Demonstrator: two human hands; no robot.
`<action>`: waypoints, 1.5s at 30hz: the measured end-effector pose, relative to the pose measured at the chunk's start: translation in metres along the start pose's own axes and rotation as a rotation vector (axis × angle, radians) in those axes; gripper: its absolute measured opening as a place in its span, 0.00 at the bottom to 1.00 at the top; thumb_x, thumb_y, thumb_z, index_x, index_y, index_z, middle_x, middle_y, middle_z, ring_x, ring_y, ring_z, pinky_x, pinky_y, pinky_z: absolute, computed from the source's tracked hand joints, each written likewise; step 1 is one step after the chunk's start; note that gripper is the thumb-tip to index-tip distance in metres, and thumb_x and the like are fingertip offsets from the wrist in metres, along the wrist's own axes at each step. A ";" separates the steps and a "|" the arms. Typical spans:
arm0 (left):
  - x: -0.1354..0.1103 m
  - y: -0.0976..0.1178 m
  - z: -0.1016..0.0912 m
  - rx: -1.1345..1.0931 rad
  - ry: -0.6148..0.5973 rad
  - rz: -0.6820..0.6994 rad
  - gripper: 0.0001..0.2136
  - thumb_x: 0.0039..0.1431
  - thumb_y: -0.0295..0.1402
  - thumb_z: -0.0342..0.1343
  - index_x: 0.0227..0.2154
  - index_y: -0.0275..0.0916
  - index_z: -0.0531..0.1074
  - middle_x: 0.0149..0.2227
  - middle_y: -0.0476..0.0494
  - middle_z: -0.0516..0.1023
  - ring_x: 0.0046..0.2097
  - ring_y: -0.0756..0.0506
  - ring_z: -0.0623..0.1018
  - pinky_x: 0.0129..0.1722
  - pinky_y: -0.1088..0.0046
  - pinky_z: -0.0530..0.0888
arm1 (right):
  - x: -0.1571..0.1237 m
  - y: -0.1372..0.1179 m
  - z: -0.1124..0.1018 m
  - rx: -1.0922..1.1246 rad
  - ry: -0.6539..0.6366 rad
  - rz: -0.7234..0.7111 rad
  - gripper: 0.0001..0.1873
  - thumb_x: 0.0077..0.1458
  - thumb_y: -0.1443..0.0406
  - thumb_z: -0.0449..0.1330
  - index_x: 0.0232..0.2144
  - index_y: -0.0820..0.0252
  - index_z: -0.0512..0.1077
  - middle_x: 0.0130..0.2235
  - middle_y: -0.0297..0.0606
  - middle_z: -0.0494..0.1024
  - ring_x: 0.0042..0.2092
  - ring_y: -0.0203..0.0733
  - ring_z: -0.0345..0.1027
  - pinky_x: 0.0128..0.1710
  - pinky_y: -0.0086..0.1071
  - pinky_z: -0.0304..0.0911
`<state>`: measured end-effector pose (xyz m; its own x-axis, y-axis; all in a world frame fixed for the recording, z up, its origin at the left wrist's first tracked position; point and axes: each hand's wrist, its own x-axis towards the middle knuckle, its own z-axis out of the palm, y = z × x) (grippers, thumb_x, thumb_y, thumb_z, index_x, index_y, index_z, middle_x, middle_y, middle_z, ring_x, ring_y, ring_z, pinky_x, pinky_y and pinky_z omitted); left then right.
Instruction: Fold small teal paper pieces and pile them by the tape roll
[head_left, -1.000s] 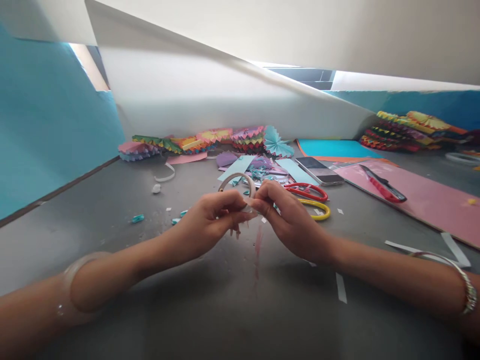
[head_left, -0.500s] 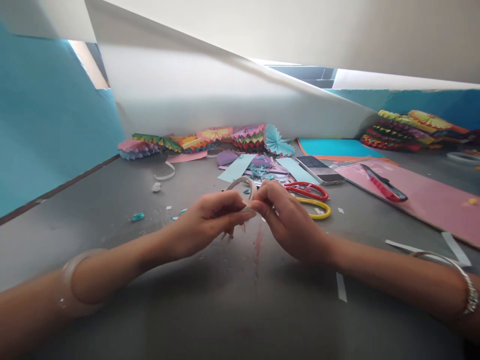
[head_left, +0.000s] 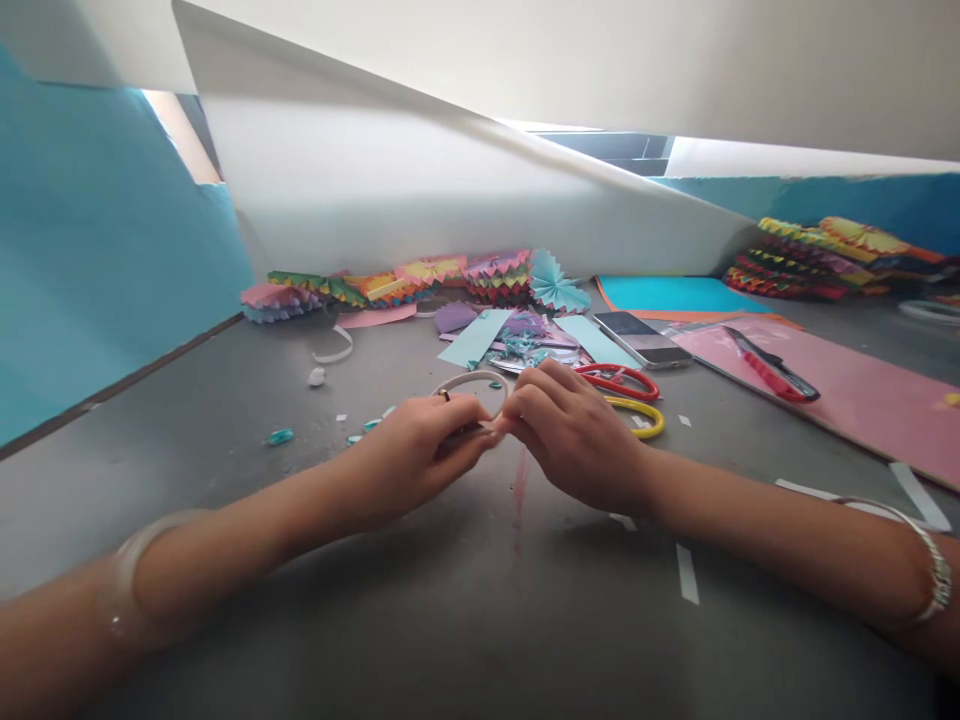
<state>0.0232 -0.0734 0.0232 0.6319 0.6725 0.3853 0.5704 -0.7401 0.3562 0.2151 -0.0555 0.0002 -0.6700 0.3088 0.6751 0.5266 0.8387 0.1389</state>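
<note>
A narrow pale ring (head_left: 472, 378), which looks like a thin roll of tape, curves up between my two hands over the grey table. My left hand (head_left: 420, 440) is closed on its near side, thumb and fingers pinched together. Right against those fingertips, my right hand (head_left: 566, 430) pinches the same ring, or a loose end of it; which one I cannot tell. Just beyond my right hand lie a red scissor-like loop handle (head_left: 619, 380) and a yellow loop handle (head_left: 641, 415), their other ends hidden by the hand.
Paper scraps and pale blue strips (head_left: 480, 335) lie ahead, beside a phone (head_left: 641, 340). A red and black cutter (head_left: 772, 365) rests on a pink sheet (head_left: 862, 385). Folded paper fans (head_left: 499, 275) line the back, with another stack (head_left: 817, 258) at right. White strips (head_left: 686, 572) are scattered nearby.
The ring has tipped lower and to the left between my hands. My right fingers have curled further over it, and my left hand has turned slightly. Both hands stay together.
</note>
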 end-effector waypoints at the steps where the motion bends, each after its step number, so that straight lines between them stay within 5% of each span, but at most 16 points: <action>1: 0.000 -0.002 0.001 -0.004 0.003 0.006 0.09 0.59 0.30 0.50 0.24 0.35 0.67 0.20 0.54 0.62 0.23 0.54 0.61 0.24 0.77 0.59 | 0.000 0.000 0.000 -0.013 -0.010 -0.023 0.07 0.59 0.72 0.48 0.28 0.61 0.61 0.30 0.40 0.66 0.34 0.41 0.53 0.35 0.34 0.55; 5: 0.000 -0.005 0.004 -0.123 -0.024 -0.011 0.12 0.59 0.31 0.50 0.21 0.36 0.65 0.18 0.55 0.63 0.21 0.54 0.61 0.22 0.78 0.60 | 0.000 0.000 -0.001 0.044 -0.031 -0.065 0.09 0.60 0.71 0.46 0.27 0.60 0.60 0.30 0.39 0.67 0.33 0.40 0.53 0.34 0.34 0.55; 13: 0.007 0.012 0.001 -0.605 -0.030 -0.254 0.09 0.59 0.35 0.51 0.28 0.35 0.69 0.23 0.52 0.69 0.25 0.53 0.71 0.26 0.79 0.69 | 0.005 -0.016 -0.012 0.541 0.074 0.419 0.09 0.61 0.66 0.48 0.28 0.59 0.58 0.29 0.33 0.64 0.33 0.35 0.57 0.34 0.31 0.56; 16: 0.006 0.016 -0.001 -0.520 -0.036 -0.211 0.09 0.59 0.35 0.51 0.27 0.36 0.69 0.22 0.52 0.69 0.25 0.53 0.71 0.26 0.78 0.69 | 0.008 -0.008 -0.016 0.685 0.080 0.619 0.10 0.61 0.62 0.49 0.28 0.58 0.59 0.29 0.32 0.63 0.31 0.34 0.57 0.32 0.31 0.55; 19: 0.006 0.016 -0.008 -0.308 -0.039 -0.093 0.10 0.59 0.34 0.51 0.25 0.36 0.68 0.21 0.51 0.69 0.25 0.52 0.69 0.26 0.77 0.67 | 0.008 0.014 -0.021 0.869 0.218 0.997 0.16 0.58 0.55 0.50 0.24 0.57 0.56 0.22 0.28 0.55 0.24 0.32 0.50 0.24 0.30 0.52; 21: 0.010 0.008 -0.015 -0.133 0.043 -0.051 0.09 0.60 0.34 0.50 0.28 0.37 0.70 0.24 0.49 0.71 0.27 0.51 0.70 0.28 0.77 0.66 | 0.006 0.025 -0.022 1.053 0.207 1.072 0.16 0.55 0.56 0.54 0.22 0.58 0.58 0.23 0.28 0.55 0.24 0.31 0.49 0.24 0.29 0.52; 24: 0.018 -0.018 -0.023 0.215 0.154 -0.107 0.11 0.60 0.36 0.48 0.33 0.36 0.72 0.30 0.44 0.74 0.33 0.47 0.72 0.35 0.72 0.66 | 0.000 0.025 -0.019 1.224 0.112 0.994 0.13 0.57 0.59 0.50 0.29 0.61 0.67 0.25 0.30 0.54 0.26 0.32 0.50 0.27 0.30 0.54; 28: 0.025 -0.052 -0.021 0.421 -0.117 -0.223 0.14 0.60 0.35 0.45 0.33 0.34 0.75 0.37 0.36 0.74 0.37 0.43 0.73 0.39 0.66 0.68 | -0.006 0.013 -0.012 1.353 -0.076 0.885 0.18 0.59 0.59 0.46 0.43 0.63 0.69 0.26 0.31 0.57 0.27 0.33 0.52 0.29 0.30 0.54; 30: 0.024 -0.053 -0.018 0.414 -0.081 -0.226 0.14 0.58 0.34 0.46 0.38 0.33 0.74 0.43 0.33 0.72 0.45 0.38 0.71 0.46 0.60 0.66 | -0.008 0.010 -0.010 1.375 -0.120 0.862 0.20 0.60 0.59 0.47 0.48 0.62 0.67 0.27 0.31 0.58 0.28 0.33 0.53 0.29 0.30 0.54; 32: 0.023 -0.040 -0.018 0.277 0.032 -0.206 0.16 0.57 0.37 0.49 0.43 0.33 0.71 0.48 0.33 0.69 0.50 0.37 0.68 0.50 0.57 0.63 | -0.008 0.008 -0.011 1.418 -0.126 0.857 0.22 0.60 0.59 0.47 0.52 0.61 0.65 0.27 0.30 0.57 0.28 0.33 0.52 0.29 0.29 0.54; 34: 0.021 -0.021 -0.019 -0.054 -0.005 -0.240 0.16 0.57 0.41 0.50 0.43 0.37 0.71 0.47 0.38 0.71 0.48 0.41 0.70 0.47 0.64 0.68 | -0.006 0.006 -0.012 1.480 -0.132 0.847 0.22 0.60 0.59 0.46 0.55 0.59 0.62 0.26 0.30 0.57 0.28 0.33 0.51 0.30 0.29 0.55; 38: 0.015 0.009 -0.022 -0.477 0.030 -0.388 0.13 0.59 0.42 0.50 0.37 0.38 0.71 0.35 0.46 0.74 0.38 0.47 0.72 0.38 0.72 0.69 | -0.002 -0.001 -0.017 1.537 -0.228 0.761 0.22 0.60 0.63 0.46 0.56 0.52 0.60 0.26 0.29 0.56 0.27 0.33 0.50 0.31 0.30 0.57; 45: 0.009 0.000 -0.009 -0.656 0.158 -0.423 0.11 0.57 0.40 0.53 0.26 0.37 0.67 0.28 0.49 0.68 0.30 0.51 0.67 0.28 0.77 0.66 | -0.004 -0.003 -0.017 1.109 -0.387 0.535 0.27 0.60 0.62 0.49 0.61 0.46 0.51 0.25 0.27 0.58 0.28 0.32 0.54 0.32 0.29 0.56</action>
<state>0.0245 -0.0674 0.0342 0.3212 0.9248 0.2038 0.2886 -0.3005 0.9090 0.2252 -0.0673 0.0098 -0.7171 0.6730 0.1813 0.1865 0.4359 -0.8804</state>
